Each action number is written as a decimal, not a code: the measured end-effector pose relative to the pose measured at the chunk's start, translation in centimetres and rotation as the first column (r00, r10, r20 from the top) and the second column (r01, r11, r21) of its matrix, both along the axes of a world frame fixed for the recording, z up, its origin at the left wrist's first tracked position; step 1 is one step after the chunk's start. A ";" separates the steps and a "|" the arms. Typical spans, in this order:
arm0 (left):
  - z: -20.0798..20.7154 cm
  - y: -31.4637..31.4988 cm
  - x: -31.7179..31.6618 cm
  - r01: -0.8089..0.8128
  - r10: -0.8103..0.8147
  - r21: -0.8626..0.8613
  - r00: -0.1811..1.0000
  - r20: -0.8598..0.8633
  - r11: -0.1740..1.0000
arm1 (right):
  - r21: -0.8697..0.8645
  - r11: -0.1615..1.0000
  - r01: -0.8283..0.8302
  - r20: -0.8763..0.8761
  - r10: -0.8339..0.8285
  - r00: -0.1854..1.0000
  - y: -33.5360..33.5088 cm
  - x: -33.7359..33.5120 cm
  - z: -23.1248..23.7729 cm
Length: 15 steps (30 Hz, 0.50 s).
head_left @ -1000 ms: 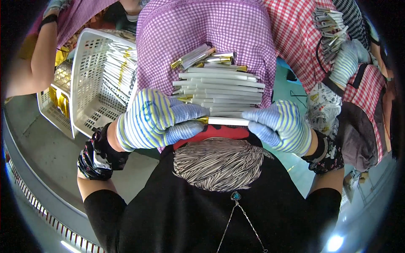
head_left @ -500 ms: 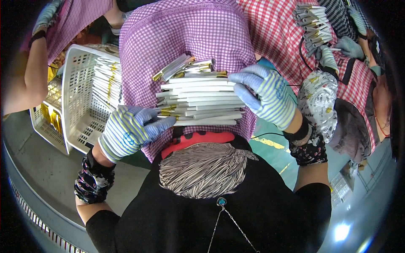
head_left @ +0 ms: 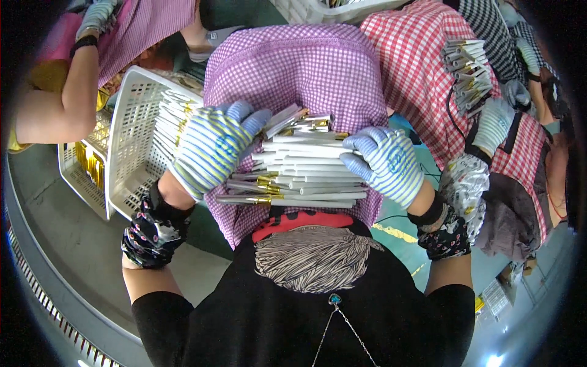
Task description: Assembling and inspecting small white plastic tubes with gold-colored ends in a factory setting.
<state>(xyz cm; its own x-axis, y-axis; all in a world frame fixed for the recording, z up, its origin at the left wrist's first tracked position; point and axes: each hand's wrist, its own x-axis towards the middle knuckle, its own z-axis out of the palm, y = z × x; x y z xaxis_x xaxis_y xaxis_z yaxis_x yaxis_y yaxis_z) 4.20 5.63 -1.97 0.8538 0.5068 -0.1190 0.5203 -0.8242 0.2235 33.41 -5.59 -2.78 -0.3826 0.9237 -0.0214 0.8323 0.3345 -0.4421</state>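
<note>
over checked apron (head_left: 293, 73) | right hand (head_left: 391, 164): grip parted at white sticks (head_left: 315, 162) | left hand (head_left: 214, 145): cannot tell grip

I'm seeing slim white-handled brushes (head_left: 324, 173) lying crosswise in a stack at the frame's centre, roughly parallel, some showing gold ferrules toward the left. Just above, a looser gold-banded cluster (head_left: 283, 120) is resting partly askew.
</note>
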 end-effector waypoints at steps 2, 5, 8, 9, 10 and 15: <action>-0.7 -0.2 0.6 0.070 -0.059 0.158 0.996 -0.072 0.985 | -0.071 0.994 0.080 -0.139 -0.089 0.986 0.1 0.4 1.5; -0.5 0.0 0.3 -0.022 0.021 0.044 1.000 0.015 0.999 | -0.215 0.956 0.200 -0.511 -0.285 0.811 0.4 -0.2 2.4; 0.7 0.8 0.7 -0.101 0.109 -0.048 0.974 0.199 0.994 | -0.271 0.896 0.351 -0.571 -0.443 0.691 1.0 0.7 4.8; 1.0 0.7 0.4 -0.105 0.122 -0.081 0.962 0.245 0.991 | -0.187 0.918 0.350 -0.614 -0.387 0.688 1.4 0.9 4.8; 1.4 0.9 0.4 -0.104 0.133 -0.114 0.948 0.289 0.988 | -0.101 0.933 0.346 -0.652 -0.325 0.685 1.9 1.1 5.1; 2.5 1.2 2.1 -0.012 0.013 -0.006 0.937 0.350 1.000 | 0.169 0.973 0.154 -0.376 -0.081 0.923 4.5 0.6 6.1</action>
<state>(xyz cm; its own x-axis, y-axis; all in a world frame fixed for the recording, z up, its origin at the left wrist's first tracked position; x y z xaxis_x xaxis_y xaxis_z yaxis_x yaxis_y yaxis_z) 6.35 6.81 0.52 0.8355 0.5176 0.1847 0.4185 -0.8171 0.3965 33.97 -1.07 3.37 -0.2184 0.9347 0.2805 0.6641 0.3530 -0.6591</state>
